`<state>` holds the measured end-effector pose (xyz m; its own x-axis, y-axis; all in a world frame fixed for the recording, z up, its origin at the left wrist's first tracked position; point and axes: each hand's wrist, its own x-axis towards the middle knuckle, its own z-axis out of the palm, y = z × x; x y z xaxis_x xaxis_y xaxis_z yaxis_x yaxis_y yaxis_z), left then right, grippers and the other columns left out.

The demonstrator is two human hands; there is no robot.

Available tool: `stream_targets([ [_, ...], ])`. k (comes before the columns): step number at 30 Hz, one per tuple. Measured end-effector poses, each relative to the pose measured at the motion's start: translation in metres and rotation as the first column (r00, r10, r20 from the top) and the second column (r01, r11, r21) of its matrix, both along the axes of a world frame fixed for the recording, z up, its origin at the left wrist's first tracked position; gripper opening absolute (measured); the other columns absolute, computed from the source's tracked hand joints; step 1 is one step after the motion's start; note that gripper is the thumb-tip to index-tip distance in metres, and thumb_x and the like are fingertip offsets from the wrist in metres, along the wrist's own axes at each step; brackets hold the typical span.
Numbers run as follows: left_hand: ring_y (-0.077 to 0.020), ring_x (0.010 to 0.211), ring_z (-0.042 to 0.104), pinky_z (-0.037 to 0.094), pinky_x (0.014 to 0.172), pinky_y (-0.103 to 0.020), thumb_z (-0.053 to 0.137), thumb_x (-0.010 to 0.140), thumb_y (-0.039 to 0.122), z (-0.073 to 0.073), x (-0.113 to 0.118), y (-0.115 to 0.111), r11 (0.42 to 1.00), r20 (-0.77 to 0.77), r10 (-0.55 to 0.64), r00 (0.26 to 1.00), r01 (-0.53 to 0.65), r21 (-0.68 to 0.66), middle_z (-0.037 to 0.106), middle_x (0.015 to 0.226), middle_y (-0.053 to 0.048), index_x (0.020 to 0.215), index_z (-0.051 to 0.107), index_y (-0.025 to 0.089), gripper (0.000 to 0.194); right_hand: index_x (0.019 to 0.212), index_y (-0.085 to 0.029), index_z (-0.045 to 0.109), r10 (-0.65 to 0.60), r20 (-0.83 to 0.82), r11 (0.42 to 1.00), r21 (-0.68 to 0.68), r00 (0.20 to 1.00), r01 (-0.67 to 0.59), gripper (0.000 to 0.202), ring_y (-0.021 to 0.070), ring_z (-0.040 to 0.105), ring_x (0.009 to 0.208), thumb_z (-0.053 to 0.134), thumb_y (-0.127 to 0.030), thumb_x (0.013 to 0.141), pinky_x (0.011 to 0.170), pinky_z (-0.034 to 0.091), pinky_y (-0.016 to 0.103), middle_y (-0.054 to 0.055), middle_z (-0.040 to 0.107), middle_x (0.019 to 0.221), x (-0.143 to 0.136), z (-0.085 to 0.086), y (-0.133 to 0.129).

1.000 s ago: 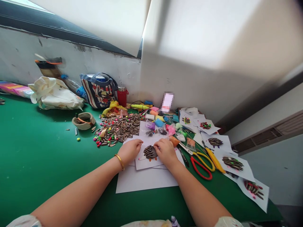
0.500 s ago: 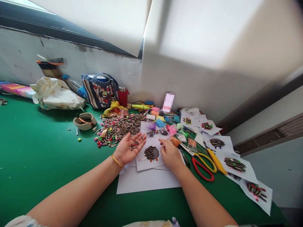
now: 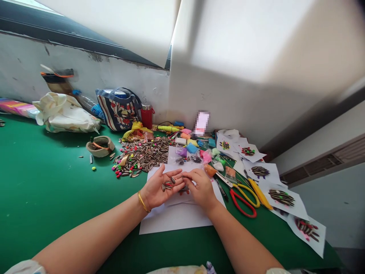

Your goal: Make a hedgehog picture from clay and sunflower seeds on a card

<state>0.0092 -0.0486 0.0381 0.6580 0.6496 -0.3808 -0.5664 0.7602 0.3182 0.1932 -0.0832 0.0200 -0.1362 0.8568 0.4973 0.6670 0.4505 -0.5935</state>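
Striped seeds [image 3: 168, 187] lie loose in the flat, upturned left hand [image 3: 155, 190], just left of the pinched fingertips of the right hand [image 3: 202, 187]; their long axes vary. I can't tell whether that pinch holds one. Half a second ago the hands were apart; now they meet, mostly covering the dark figure [image 3: 184, 191] beneath. Beyond sits the seed heap [image 3: 155, 154].

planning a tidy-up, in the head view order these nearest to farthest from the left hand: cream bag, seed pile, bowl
Nearest the left hand first:
1. Seed pile, just beyond it and slightly left
2. Bowl, farther off to the left
3. Cream bag, far left, toward the back
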Motion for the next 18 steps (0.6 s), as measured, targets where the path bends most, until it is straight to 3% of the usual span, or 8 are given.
stream_targets([
  [4,-0.0296,0.12,0.056,0.053,0.094,-0.039,0.035,0.095,0.052,0.004,-0.002,0.004,1.0,-0.024,0.019,1.0,-0.019,0.004,0.059,0.124,-0.025,0.126,0.052,0.003,0.061,0.094,-0.022,0.068,-0.036,-0.069,0.999,-0.002,0.997,0.036,0.02,0.0192,0.06,0.086,0.049,-0.026,0.093,0.079,0.048,0.033,0.006,0.066,0.089,0.008,0.0,0.003],
  [8,-0.0286,0.117,0.059,0.056,0.089,-0.037,0.032,0.097,0.049,0.005,-0.008,0.016,0.981,-0.067,0.193,0.979,-0.195,-0.016,0.061,0.121,-0.024,0.122,0.054,0.004,0.056,0.09,-0.021,0.068,-0.102,-0.104,0.991,-0.099,0.989,0.092,0.016,0.0186,0.061,0.082,0.053,-0.026,0.088,0.074,0.049,0.031,0.005,0.068,0.088,0.023,-0.008,0.008],
  [13,-0.0231,0.092,0.069,0.061,0.073,-0.033,0.03,0.098,0.046,-0.003,-0.016,0.034,0.922,-0.161,0.372,0.914,-0.385,-0.053,0.067,0.101,-0.019,0.112,0.058,0.007,0.049,0.09,-0.022,0.069,-0.07,-0.066,0.966,-0.255,0.995,0.052,0.017,0.0177,0.063,0.08,0.054,-0.02,0.082,0.073,0.048,0.03,0.002,0.07,0.089,0.028,-0.022,0.013],
  [18,-0.0192,0.078,0.07,0.061,0.067,-0.03,0.032,0.098,0.043,-0.009,-0.017,0.039,0.907,-0.206,0.397,0.895,-0.416,-0.06,0.066,0.09,-0.016,0.106,0.06,0.007,0.046,0.082,-0.022,0.067,-0.056,-0.001,0.959,-0.277,0.998,0.054,0.013,0.0165,0.061,0.075,0.055,-0.017,0.08,0.068,0.046,0.028,0.001,0.068,0.08,0.02,-0.025,0.011],
])
